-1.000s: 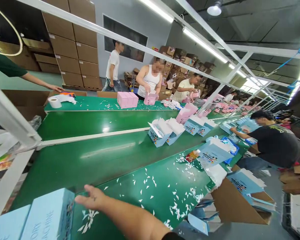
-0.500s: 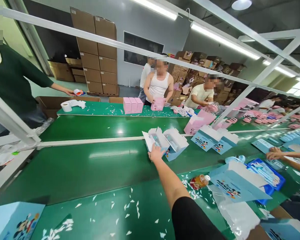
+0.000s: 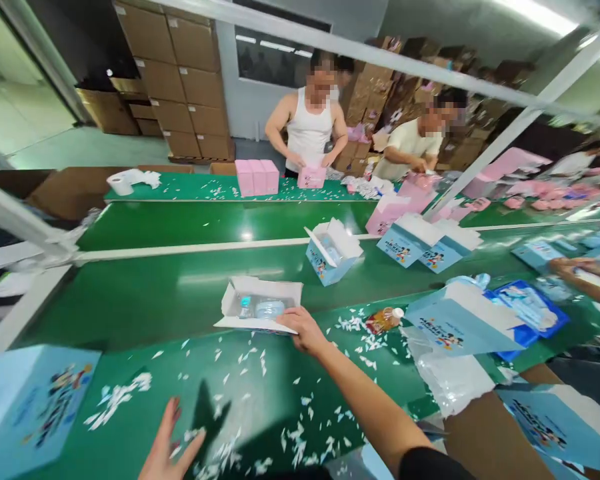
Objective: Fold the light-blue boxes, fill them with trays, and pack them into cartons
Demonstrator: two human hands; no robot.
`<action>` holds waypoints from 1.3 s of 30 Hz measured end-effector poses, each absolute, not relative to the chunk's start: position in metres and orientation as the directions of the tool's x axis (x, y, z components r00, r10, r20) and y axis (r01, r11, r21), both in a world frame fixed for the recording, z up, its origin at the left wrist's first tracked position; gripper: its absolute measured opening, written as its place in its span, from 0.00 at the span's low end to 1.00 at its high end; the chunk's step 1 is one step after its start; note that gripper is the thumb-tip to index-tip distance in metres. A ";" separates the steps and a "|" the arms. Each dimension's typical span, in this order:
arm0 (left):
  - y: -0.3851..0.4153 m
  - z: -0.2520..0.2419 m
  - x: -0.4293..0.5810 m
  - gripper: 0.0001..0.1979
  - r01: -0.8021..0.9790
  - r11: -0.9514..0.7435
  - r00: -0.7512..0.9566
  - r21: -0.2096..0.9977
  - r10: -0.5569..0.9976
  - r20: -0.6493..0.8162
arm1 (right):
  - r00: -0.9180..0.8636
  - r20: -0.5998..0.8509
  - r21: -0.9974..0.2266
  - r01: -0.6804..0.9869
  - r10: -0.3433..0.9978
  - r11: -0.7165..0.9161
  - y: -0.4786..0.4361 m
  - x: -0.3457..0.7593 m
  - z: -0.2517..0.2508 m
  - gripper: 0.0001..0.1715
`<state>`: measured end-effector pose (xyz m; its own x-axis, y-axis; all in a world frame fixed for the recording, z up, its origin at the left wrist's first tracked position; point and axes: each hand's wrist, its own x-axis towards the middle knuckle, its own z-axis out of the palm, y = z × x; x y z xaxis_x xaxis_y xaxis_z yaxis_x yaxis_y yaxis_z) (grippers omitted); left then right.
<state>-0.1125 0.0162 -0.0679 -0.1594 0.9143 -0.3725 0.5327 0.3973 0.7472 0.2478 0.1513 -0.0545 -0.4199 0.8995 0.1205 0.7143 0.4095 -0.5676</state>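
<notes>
Right hand (image 3: 306, 331): fingers closed on the near right edge of the open carton (image 3: 265, 288), which sits mid-scene along the near edge of the green belt (image 3: 145, 303), white flaps out, clear-wrapped pale-blue items (image 3: 270, 309) inside. Left hand (image 3: 166, 450): near left, fingers spread wide, nothing held, above the scrap-littered counter (image 3: 180, 380). Blue box (image 3: 40, 407) at left. Second open carton (image 3: 333, 263) farther right on belt. Bottle (image 3: 381, 321) lying right of the right hand. Pink boxes (image 3: 257, 179) on far side.
</notes>
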 end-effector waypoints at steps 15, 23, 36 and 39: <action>-0.027 -0.058 -0.080 0.40 0.336 0.179 0.029 0.925 0.979 -0.200 | -0.151 0.132 -0.700 0.686 0.980 0.201 -0.055 0.242 0.006 0.41; 0.000 -0.047 -0.085 0.23 0.528 -0.297 0.443 0.796 0.896 0.041 | -0.512 -0.091 -0.764 0.587 0.854 0.270 -0.010 0.247 -0.022 0.46; 0.032 -0.022 -0.084 0.20 0.608 -0.040 0.483 0.793 0.811 -0.330 | -0.436 -0.176 -0.769 0.620 0.883 0.153 0.019 0.231 -0.017 0.18; 0.039 -0.021 -0.077 0.19 0.635 0.026 0.388 0.772 0.854 -0.347 | -0.170 -0.120 -0.801 0.599 0.978 0.006 0.015 0.218 -0.024 0.16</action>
